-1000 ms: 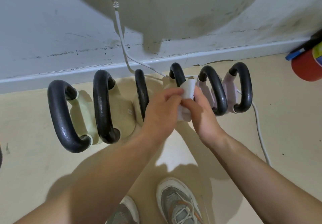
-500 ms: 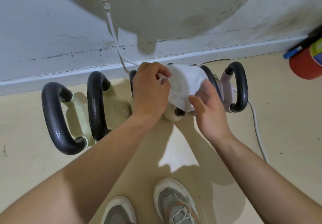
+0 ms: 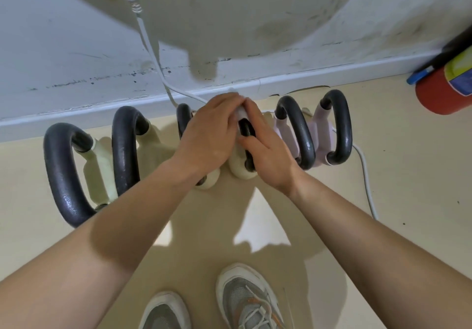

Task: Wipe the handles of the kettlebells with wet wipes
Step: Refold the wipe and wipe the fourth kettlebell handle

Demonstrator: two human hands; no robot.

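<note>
Several kettlebells with black handles stand in a row on the floor along the wall. Two cream ones [image 3: 98, 167] are at the left, two more cream ones in the middle, two pale pink ones [image 3: 318, 134] at the right. My left hand [image 3: 209, 134] and my right hand [image 3: 265, 149] meet over the handle of the fourth kettlebell [image 3: 245, 130]. Both press a white wet wipe [image 3: 240, 112] around the top of that handle. Only a small strip of the wipe shows between my fingers.
A white cable [image 3: 365, 175] runs from a wall plug down behind the kettlebells and across the floor at the right. A red cylinder [image 3: 444, 91] lies at the far right by the skirting board. My two shoes [image 3: 245, 300] are at the bottom.
The wipe was spread open between my hands half a second ago; now it is bunched around the fourth handle's top, and both hands have closed together over it.
</note>
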